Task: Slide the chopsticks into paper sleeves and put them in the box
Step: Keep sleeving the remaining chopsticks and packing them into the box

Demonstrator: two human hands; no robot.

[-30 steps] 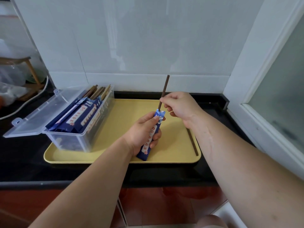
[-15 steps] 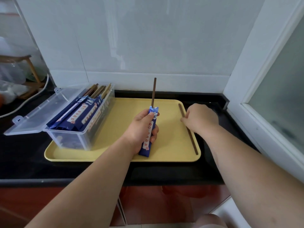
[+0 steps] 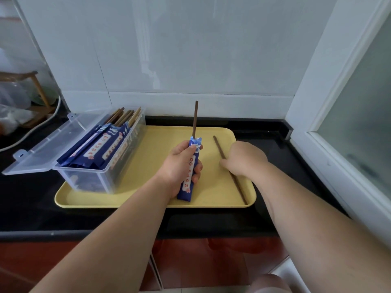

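My left hand (image 3: 179, 166) grips a dark blue paper sleeve (image 3: 189, 176) over the yellow tray (image 3: 148, 199). One brown chopstick (image 3: 195, 119) stands in the sleeve, its upper half sticking out of the top. A second brown chopstick (image 3: 219, 148) lies slanted on the tray's right side. My right hand (image 3: 243, 158) pinches it near the middle, fingers curled around it. A clear plastic box (image 3: 101, 176) with its lid open sits on the tray's left, holding several sleeved chopsticks (image 3: 101, 144).
The box lid (image 3: 42, 151) hangs open to the left over the black counter (image 3: 31, 197). A white tiled wall stands behind, and a white door frame (image 3: 330, 102) rises at the right. A wooden rack and a white cable (image 3: 31, 130) are at far left.
My right hand let go of the chopstick in the sleeve, dropped to the tray's right side and took hold of the loose chopstick. My left hand kept the sleeve and shifted slightly.
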